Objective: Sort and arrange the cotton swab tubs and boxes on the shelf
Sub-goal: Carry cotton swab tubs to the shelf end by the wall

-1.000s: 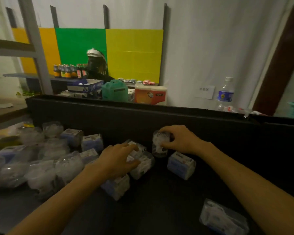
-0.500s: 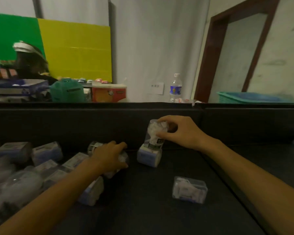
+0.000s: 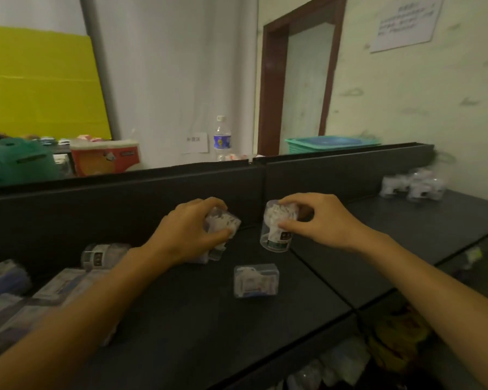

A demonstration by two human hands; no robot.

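My right hand (image 3: 319, 220) grips a clear round cotton swab tub (image 3: 275, 235) from above and holds it just over the black shelf (image 3: 181, 319), near the seam between two shelf sections. My left hand (image 3: 189, 235) grips a clear tub of swabs (image 3: 223, 223), tilted on its side, close to the shelf's back wall. A small clear rectangular swab box (image 3: 255, 280) lies flat on the shelf in front of both hands. Another round tub (image 3: 102, 254) lies on its side to the left.
Several swab boxes and tubs (image 3: 26, 294) crowd the shelf's left end. A cluster of clear tubs (image 3: 412, 187) stands at the far right of the neighbouring shelf section. Behind the back wall are a water bottle (image 3: 221, 139) and green trays (image 3: 333, 143). Lower shelves hold more goods.
My view has swung right. Both hands moved right along the shelf carrying their tubs; the right hand's tub has left the box it stood on, and the left hand's tub is lifted.
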